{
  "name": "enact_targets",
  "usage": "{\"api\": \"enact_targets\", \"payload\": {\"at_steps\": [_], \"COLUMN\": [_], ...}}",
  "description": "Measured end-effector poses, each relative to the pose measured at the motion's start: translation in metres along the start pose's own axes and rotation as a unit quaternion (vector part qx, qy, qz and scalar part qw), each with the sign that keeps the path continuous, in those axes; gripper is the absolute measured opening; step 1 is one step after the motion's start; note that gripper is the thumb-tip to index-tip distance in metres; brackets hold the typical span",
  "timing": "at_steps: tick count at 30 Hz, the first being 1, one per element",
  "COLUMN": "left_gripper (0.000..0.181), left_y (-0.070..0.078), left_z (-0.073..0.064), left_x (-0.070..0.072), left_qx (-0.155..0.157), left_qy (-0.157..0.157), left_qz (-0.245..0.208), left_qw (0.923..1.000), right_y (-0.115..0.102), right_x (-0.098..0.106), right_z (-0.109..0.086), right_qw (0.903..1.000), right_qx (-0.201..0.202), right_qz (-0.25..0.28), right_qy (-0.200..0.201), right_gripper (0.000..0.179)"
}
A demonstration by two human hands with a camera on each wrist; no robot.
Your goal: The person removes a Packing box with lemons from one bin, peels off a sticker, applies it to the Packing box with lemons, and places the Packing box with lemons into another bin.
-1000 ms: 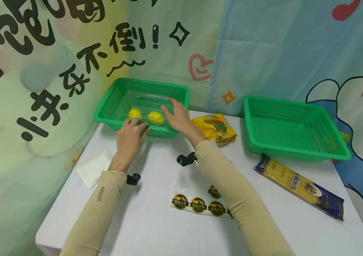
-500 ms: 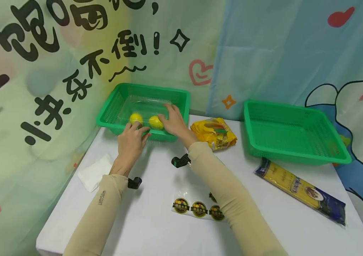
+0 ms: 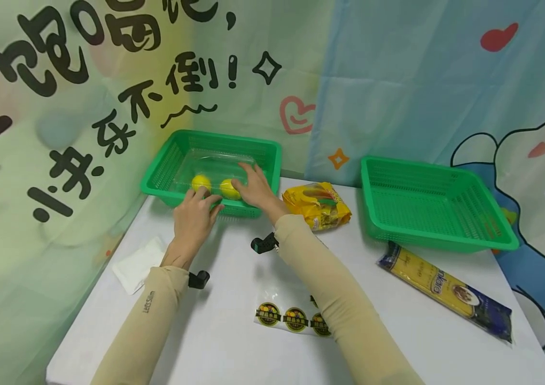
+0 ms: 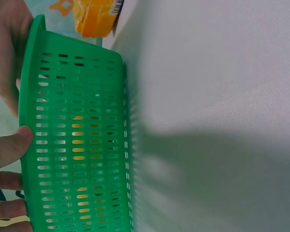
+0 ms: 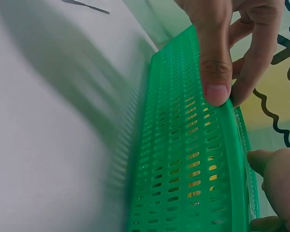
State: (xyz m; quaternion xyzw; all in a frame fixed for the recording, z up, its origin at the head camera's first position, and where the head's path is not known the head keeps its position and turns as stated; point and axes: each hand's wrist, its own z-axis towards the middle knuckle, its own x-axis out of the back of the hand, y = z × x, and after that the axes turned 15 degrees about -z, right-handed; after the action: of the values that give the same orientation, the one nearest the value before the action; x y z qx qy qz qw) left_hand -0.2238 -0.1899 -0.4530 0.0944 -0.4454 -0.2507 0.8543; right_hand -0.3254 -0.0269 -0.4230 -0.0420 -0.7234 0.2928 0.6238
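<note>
In the head view, a clear plastic box (image 3: 210, 163) with two yellow round fruits (image 3: 229, 189), lemon-like, lies inside the left green basket (image 3: 157, 179). My left hand (image 3: 193, 216) is at the basket's near side. Its thumb (image 5: 216, 92) lies on the outside of the rim and the fingers reach over it, gripping the edge. Whether it also pinches the box's edge is hidden. My right hand (image 3: 257, 190) reaches over the right end of the box, thumb and index finger spread, fingertips at the box. Both fruits show yellow through the basket's slots in the wrist views.
A second green basket (image 3: 441, 214) stands at the right. Between the baskets lies a yellow packet (image 3: 318, 206). A long yellow and blue pasta packet (image 3: 445, 291) rests in front. A white folded tissue (image 3: 140, 266) and a sticker sheet (image 3: 295, 319) are on the table (image 3: 215, 337).
My right hand has shifted a little left and nearer along the box's right end. My left hand stays at the near rim. The head view has tilted slightly; box and fruits look unmoved.
</note>
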Motion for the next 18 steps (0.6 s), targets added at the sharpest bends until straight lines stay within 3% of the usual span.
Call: {"api": "enact_targets", "payload": {"at_steps": [18], "left_gripper": [0.027], "left_y": [0.0018], "left_z": [0.0009], "left_x": [0.0022], "left_qx": [0.008], "left_qy": [-0.021], "left_qz": [0.008], "left_qw": [0.9997], "right_y": [-0.0007], "right_x": [-0.0043], "right_z": [0.0078], "right_qw": [0.9995], "right_qx": [-0.031], "right_qz": [0.002], "right_qy": [-0.007], "right_gripper": [0.065]}}
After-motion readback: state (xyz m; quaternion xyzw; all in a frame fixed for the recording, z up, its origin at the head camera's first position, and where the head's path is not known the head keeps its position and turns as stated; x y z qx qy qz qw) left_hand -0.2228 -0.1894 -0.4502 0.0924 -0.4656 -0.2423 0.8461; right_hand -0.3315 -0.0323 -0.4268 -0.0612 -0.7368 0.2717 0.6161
